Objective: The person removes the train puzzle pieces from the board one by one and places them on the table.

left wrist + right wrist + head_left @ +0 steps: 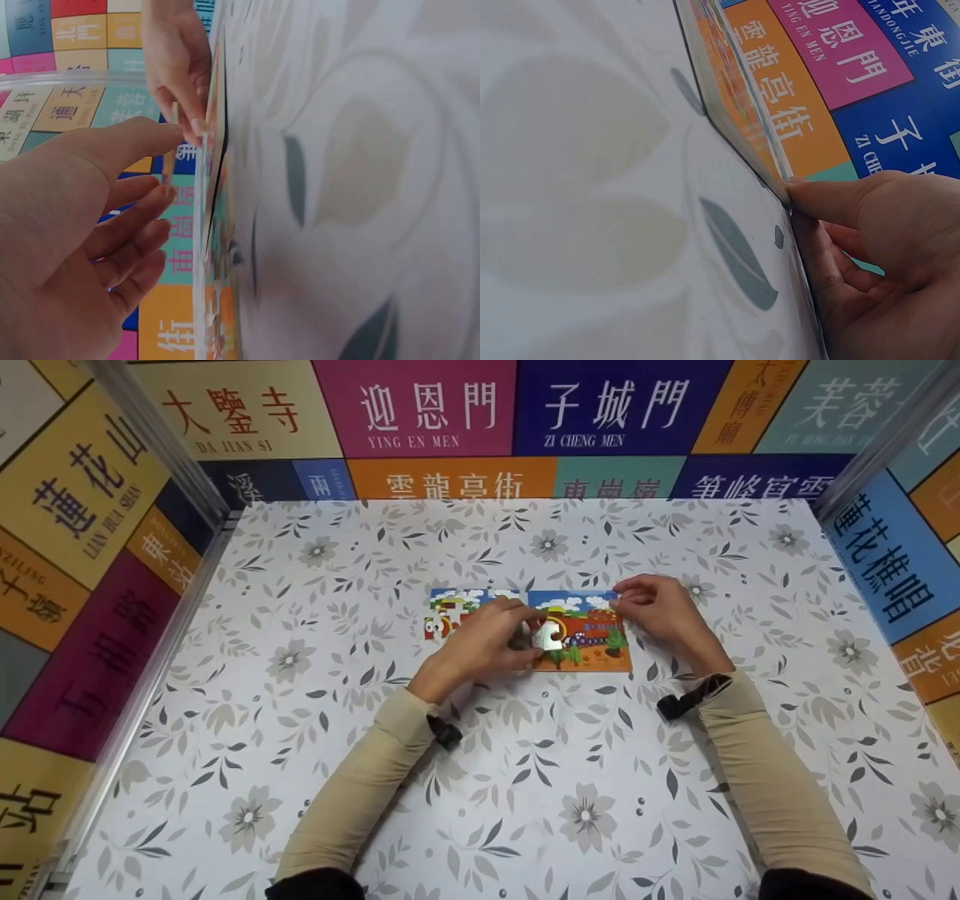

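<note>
A colourful jigsaw picture with clouds, a red train and orange ground lies on the table. At its upper right corner, my right hand pinches the edge between thumb and fingers, shown closely in the right wrist view. My left hand is over the picture's left side, pinching a thin puzzle piece that appears edge-on in the left wrist view. A pale jigsaw-shaped patch shows by its fingertips; whether that is a gap or the piece's glare, I cannot tell. Partly behind this hand is a second picture with white patches.
Grey flowers and leaves pattern the white table. Upright panels with coloured blocks of lettering enclose its back and sides. Dark wrist straps with small cameras sit at both cuffs.
</note>
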A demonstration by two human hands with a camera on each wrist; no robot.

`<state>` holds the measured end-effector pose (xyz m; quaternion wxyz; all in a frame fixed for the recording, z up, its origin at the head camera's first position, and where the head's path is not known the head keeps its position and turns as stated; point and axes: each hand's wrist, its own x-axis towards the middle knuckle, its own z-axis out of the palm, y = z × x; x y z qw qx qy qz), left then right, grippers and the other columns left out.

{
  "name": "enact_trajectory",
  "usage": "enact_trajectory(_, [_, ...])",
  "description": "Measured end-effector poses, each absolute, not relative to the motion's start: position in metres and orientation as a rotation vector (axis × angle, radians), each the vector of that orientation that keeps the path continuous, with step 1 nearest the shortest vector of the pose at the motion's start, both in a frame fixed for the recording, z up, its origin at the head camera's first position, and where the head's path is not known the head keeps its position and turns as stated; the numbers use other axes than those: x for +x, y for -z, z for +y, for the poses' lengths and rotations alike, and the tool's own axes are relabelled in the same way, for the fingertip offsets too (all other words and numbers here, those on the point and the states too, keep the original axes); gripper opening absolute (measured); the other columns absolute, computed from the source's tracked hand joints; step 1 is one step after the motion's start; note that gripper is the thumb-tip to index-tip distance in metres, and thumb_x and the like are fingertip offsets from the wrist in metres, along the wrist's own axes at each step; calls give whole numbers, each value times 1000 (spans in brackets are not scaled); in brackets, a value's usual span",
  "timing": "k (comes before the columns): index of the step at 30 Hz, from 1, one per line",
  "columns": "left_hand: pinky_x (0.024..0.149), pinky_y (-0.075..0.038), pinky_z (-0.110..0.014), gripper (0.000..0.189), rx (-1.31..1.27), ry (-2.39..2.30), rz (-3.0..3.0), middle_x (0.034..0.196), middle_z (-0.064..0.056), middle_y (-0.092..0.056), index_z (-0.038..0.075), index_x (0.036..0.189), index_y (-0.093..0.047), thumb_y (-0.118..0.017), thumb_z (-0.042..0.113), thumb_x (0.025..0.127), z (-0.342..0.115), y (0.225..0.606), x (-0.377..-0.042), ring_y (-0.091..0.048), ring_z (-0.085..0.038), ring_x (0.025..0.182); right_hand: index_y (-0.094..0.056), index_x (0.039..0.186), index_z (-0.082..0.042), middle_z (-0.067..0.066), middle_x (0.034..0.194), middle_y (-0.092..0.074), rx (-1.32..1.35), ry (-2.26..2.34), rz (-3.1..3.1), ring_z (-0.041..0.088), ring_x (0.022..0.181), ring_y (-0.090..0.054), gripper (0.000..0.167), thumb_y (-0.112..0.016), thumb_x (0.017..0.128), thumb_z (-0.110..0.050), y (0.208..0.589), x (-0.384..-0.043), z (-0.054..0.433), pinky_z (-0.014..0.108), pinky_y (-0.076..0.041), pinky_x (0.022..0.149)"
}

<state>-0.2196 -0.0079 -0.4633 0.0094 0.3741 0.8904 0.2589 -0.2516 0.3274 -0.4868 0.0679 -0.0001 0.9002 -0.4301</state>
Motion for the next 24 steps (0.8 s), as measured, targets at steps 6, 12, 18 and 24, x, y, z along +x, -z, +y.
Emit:
enact_trajectory(6, [98,-57,-40,47,1170,-900,2853,127,-4,-75,13,142,-71,-78,33,100,-21,461,-225,-67,-23,115,-71,135,-11,11,124,-74,-5,1301,2714,10,103,-70,38,-77,103,-30,488,-253,327,18,-53,88])
enact_trajectory(12, [93,-57,-41,51,1182,-967,2899,119,-6,-76,11,142,-71,-82,31,96,-37,462,-230,-67,-24,111,-71,135,-10,12,124,-74,-12,1302,2717,9,102,-70,39,-77,103,-30,488,-252,328,17,-53,88])
enact_trajectory(18, [87,-57,-42,49,1147,-1003,2878,121,-7,-75,11,143,-70,-80,29,99,-58,465,-231,-66,-27,106,-71,136,-12,11,125,-74,4,1304,2703,14,107,-71,41,-78,102,-32,487,-252,328,21,-54,92])
enact_trajectory(24, [92,-59,-44,52,1038,-1094,2822,126,-5,-72,13,144,-69,-83,30,97,-80,468,-231,-65,-28,112,-72,134,-12,11,122,-75,12,1311,2706,9,102,-70,40,-79,101,-34,487,-252,328,20,-53,89])
